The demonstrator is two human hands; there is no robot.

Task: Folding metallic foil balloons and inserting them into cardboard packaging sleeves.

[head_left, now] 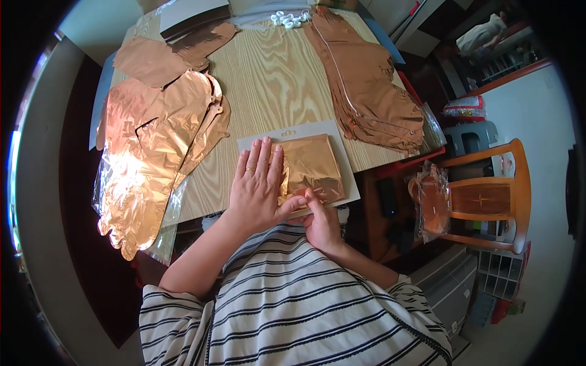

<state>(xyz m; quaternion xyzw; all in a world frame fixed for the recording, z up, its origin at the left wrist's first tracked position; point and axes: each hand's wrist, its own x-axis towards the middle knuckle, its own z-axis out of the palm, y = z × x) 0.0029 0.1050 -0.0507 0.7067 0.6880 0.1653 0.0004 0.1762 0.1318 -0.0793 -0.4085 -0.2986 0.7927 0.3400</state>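
Note:
A flat, folded packet of copper-coloured foil (312, 160) lies on a white backing card (343, 146) with a hang hole at its far edge. Both are at the near edge of the table. My left hand (259, 183) rests flat over the packet's left side, fingers stretched out, a ring on one of them. At the near edge, my right hand (323, 222) is closed, its thumb on top by the foil and its other fingers partly hidden below. It grips the card's near edge.
Shiny copper foil balloons (165, 128), uninflated, lie piled at the left, partly over clear plastic. More flat foil balloons (366, 79) are stacked at the right. White small rings or ribbon rolls (290, 19) sit at the far edge. A wooden chair (519, 195) stands right, holding a bagged foil item (432, 204).

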